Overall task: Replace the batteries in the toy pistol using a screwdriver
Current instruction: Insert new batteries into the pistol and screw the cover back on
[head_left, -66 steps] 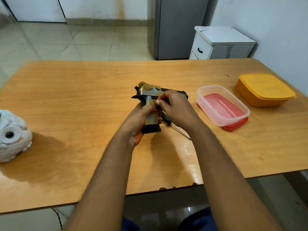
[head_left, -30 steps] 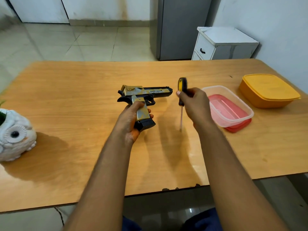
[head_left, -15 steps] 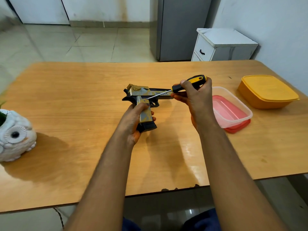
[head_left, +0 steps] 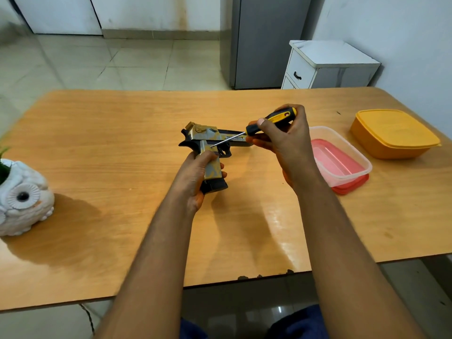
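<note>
Gripping the toy pistol by its handle, the left hand holds it above the table, barrel pointing right. The right hand has its grip clamped round the black-and-yellow handle of the screwdriver, whose tip touches the pistol just above the handle. Right of the hands sits a clear container on a red lid, then an orange box. A white owl planter stands far left.
</note>
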